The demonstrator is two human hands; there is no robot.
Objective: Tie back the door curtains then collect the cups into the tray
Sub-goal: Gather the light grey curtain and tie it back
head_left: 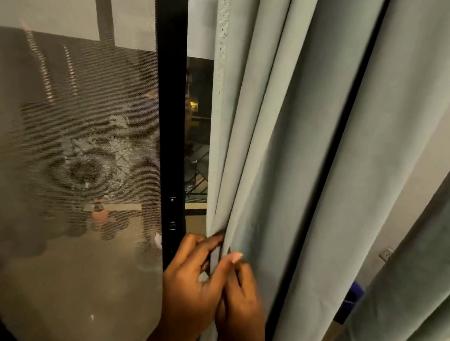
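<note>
Head view: the pale grey-green curtain [276,148] hangs in deep folds down the centre and right of the frame. At lower centre both hands work its left edge. The left hand [192,281] has its fingers [210,242] curled, pinching the edge fold. The right hand [241,297] lies just beside it, touching it, thumb raised against the cloth; whether its other fingers grip a fold I cannot tell. A black door frame [169,109] stands just left of the curtain, and a mesh screen [55,138] fills the left half. A blue object [353,297] shows at lower right between curtain folds.
</note>
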